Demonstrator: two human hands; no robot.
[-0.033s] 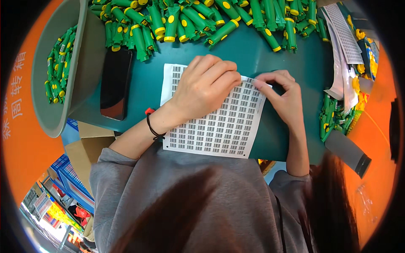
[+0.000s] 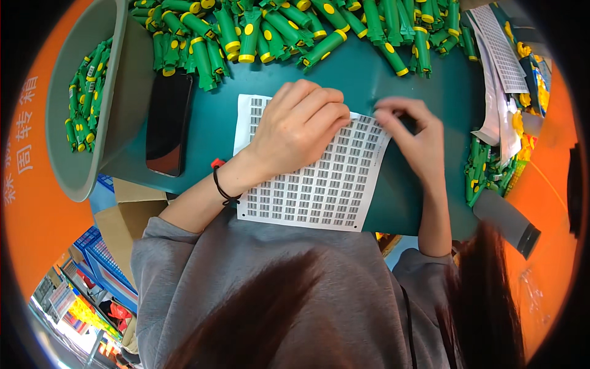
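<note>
A white sheet of small barcode stickers (image 2: 301, 194) lies tilted over the near edge of the green tabletop, its lower edge against my shirt. My left hand (image 2: 301, 126) rests across its upper part, fingers curled and closed on the top edge. Just off the sheet's upper right corner is my right hand (image 2: 418, 132), slightly blurred. Its thumb and forefinger come together in a pinch; whatever may sit between them is too small to make out.
Many green tubes with yellow ends (image 2: 276, 31) are heaped along the far side. At left stand a grey bin (image 2: 110, 123) holding more tubes and a black phone (image 2: 169, 123). To the right lie more sticker sheets (image 2: 504, 61), green pieces (image 2: 485, 169) and a grey cylinder (image 2: 507, 224).
My right hand has drawn slightly to the right, away from the sheet's upper right corner. The left hand and the sheet stay almost where they were.
</note>
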